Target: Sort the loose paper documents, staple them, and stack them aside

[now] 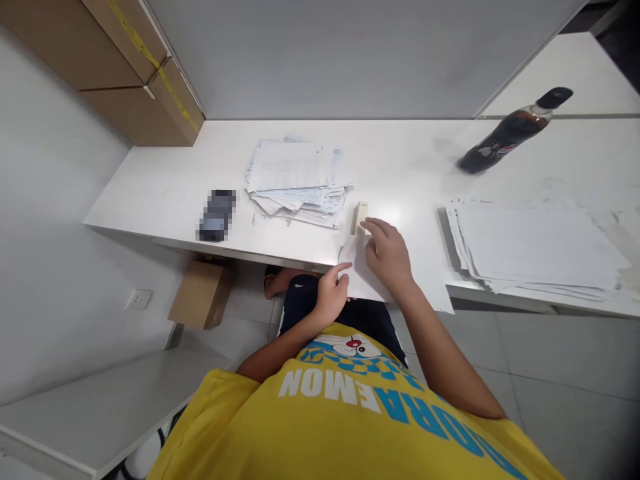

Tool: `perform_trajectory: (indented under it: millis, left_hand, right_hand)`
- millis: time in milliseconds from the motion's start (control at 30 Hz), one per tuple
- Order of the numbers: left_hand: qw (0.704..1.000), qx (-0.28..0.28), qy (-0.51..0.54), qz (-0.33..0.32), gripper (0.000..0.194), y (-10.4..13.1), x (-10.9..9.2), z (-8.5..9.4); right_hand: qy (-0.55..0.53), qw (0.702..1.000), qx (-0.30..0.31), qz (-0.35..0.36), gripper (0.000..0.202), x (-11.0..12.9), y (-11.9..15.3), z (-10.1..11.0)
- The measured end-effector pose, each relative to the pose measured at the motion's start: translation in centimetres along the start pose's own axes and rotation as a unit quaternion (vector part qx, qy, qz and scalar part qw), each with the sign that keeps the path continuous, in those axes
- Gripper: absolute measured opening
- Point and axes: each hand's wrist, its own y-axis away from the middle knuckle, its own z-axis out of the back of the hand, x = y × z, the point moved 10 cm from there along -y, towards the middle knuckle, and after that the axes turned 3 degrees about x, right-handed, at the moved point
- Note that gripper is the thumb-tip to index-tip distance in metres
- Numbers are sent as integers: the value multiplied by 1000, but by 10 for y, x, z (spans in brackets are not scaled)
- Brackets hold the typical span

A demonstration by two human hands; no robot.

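Note:
White paper (pixel 367 273) lies over the front edge of the white table (pixel 400 160), with its corner at a cream stapler (pixel 361 212). My left hand (pixel 333 291) is closed on the paper's left edge, thumb and index finger near each other. My right hand (pixel 389 253) is over the paper and the near end of the stapler, its fingers bent and its fingertips at the stapler. Whether it presses on the stapler or only rests there is hard to tell. Behind and left of the stapler is an untidy pile of printed papers (pixel 295 177).
A thick stack of white sheets (pixel 535 247) lies at the right, with a dark cola bottle (pixel 510 137) behind it. A blurred phone (pixel 217 215) is at the left. Cardboard boxes (pixel 145 100) stand at the back left, and another box (pixel 200 293) is below the table.

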Motion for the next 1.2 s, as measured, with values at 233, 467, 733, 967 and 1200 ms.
perform_trajectory:
  millis: [233,467,733,967,1200]
  left_hand:
    - [1000,6,0,4,34,14,3,8]
    - [999,21,-25,-9,34,9,5,2]
    - [997,55,-47,-35,34,-6,-8,-17]
    - [996,61,-42,-39,32,-17,-4,-23]
    - [996,67,-57,-33,34,-17,0,-20]
  right_hand:
    - [-37,998,37,-34,39,-2,22,-12]
    - [-48,997,48,-40,40,-8,35,-22]
    - [2,998,56,-25,41,-10,28,-13]
    - [30,998,48,35,52,7,16,-15]
    - [82,996,26,-28,43,1,1,-20]
